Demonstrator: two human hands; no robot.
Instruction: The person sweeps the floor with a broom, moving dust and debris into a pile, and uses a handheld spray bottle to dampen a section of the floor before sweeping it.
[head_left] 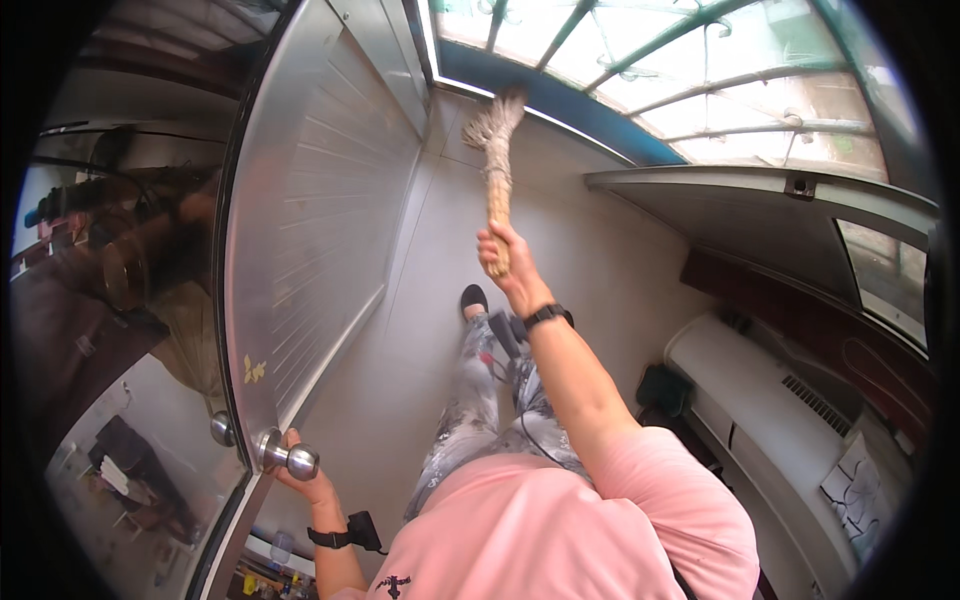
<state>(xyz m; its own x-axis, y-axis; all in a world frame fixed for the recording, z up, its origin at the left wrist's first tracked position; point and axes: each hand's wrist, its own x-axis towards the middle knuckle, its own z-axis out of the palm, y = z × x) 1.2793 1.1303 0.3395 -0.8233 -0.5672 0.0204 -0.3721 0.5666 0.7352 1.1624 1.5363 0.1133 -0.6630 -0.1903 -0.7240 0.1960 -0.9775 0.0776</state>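
1. The right hand is clamped around the handle of a straw-coloured bundled broom, held out in front with the bristle head pointing far, toward the base of the far wall under the window with green bars.
2. The left hand is curled on the round brushed-metal door knob of the silver ribbed metal door, which stands open on the left.
3. Judged from this, the step in hand is sweeping the pale floor of this narrow space while the door is held aside; the next move seems to call for bringing the bristles down to the floor and drawing them near.
4. On the right stand a white appliance with a vent grille and a dark brown wooden ledge. They and the door leaf narrow the room for a swing; the person's own legs and black shoes stand in the broom's near path.
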